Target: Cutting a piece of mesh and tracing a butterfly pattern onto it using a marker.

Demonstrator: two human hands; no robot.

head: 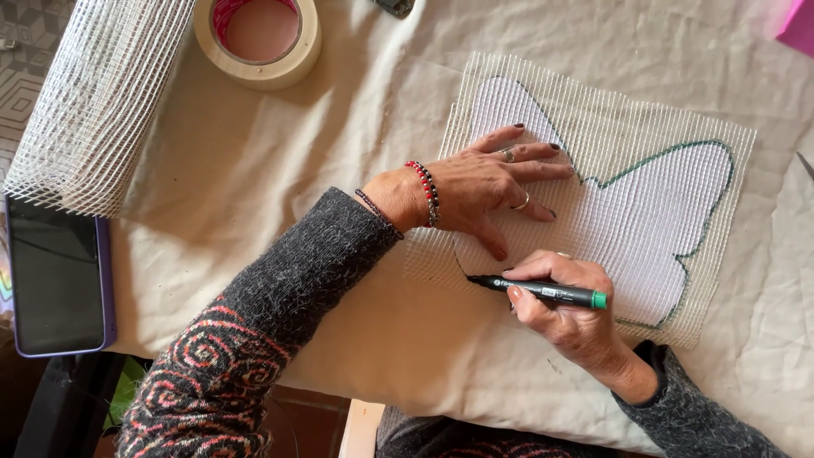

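My left hand [492, 182] lies flat, fingers spread, on a piece of white mesh [627, 127] with a white wing-shaped template [644, 212] under it. A dark green outline runs along the template's far and right edges. My right hand [568, 309] grips a dark marker with a green end [543, 290]; its tip touches the mesh at the template's near left edge, just below my left thumb. Rings sit on my left fingers, and beaded bracelets circle the wrist.
A roll of white mesh [97, 93] lies at the far left, above a phone in a purple case [55, 284]. A roll of masking tape [259, 38] stands at the top. The table wears a cream cloth [254, 170]. A pink object [799, 25] shows at the top right corner.
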